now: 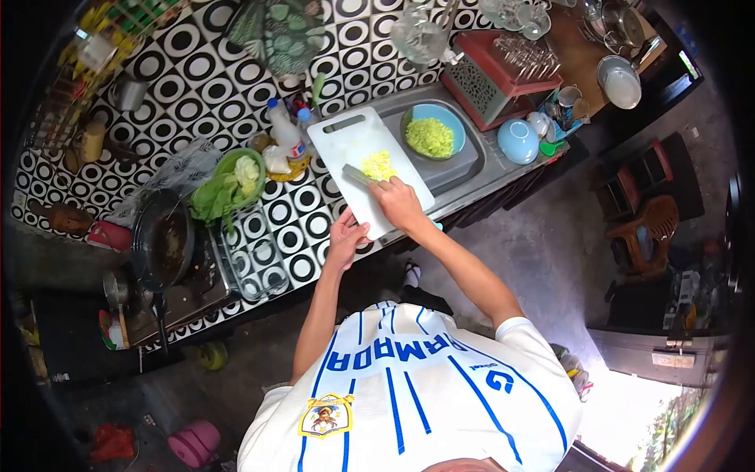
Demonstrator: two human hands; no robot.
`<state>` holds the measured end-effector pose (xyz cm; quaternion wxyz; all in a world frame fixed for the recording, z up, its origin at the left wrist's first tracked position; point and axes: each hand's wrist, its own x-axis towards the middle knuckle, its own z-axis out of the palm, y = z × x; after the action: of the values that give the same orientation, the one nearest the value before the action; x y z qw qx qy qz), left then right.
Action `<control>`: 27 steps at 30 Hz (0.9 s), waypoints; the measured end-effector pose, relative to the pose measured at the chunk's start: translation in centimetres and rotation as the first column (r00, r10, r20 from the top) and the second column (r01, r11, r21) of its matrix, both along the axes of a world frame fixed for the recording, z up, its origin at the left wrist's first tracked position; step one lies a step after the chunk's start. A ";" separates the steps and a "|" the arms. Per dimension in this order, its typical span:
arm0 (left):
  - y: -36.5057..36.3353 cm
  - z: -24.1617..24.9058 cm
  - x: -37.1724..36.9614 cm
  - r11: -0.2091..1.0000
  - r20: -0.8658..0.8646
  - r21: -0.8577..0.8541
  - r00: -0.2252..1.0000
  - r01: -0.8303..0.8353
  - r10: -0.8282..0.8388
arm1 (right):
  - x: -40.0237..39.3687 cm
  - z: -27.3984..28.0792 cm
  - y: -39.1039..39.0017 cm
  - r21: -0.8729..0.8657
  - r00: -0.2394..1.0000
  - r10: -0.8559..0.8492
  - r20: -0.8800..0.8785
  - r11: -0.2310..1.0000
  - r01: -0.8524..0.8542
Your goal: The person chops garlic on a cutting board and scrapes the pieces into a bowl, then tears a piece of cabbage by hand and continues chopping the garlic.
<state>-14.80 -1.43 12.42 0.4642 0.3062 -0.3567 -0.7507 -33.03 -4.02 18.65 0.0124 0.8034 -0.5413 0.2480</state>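
A white cutting board [393, 214] lies at the counter's front edge, partly over the sink. Chopped yellow-green vegetable [379, 166] is heaped on its middle. My right hand [395, 203] is closed on a knife [358, 175], whose blade lies beside the heap, pointing left. At the board's lower left edge, my left hand [346, 236] grips the board, thumb on top. To the right of the board, a blue bowl [456, 122] holds shredded green vegetable [429, 138].
Left of the board stand bottles [285, 130] and a green basket [253, 160] with leafy vegetables. Farther left, a black wok [165, 240] sits on the stove. A red rack [486, 82] and a light-blue bowl [518, 141] stand to the right.
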 end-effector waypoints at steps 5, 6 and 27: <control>-3.2 0.3 -5.6 0.999 0.020 -0.034 0.999 -0.029 0.030 | -6.5 -0.4 -4.9 -0.047 0.997 -0.007 0.071 0.999 0.010; -3.6 0.1 -6.6 0.999 0.018 -0.039 0.999 -0.038 0.039 | -7.6 -0.3 -5.9 -0.045 0.996 -0.010 0.094 0.999 0.014; -5.8 -2.9 -9.1 0.998 0.067 0.040 0.996 -0.057 0.054 | -18.3 -5.2 -12.5 0.006 0.951 -0.203 0.234 0.978 0.208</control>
<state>-23.91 -7.21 9.53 0.4661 0.3504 -0.3473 -0.7344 -51.31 -16.53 13.49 -0.0182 0.7078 -0.6173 0.3429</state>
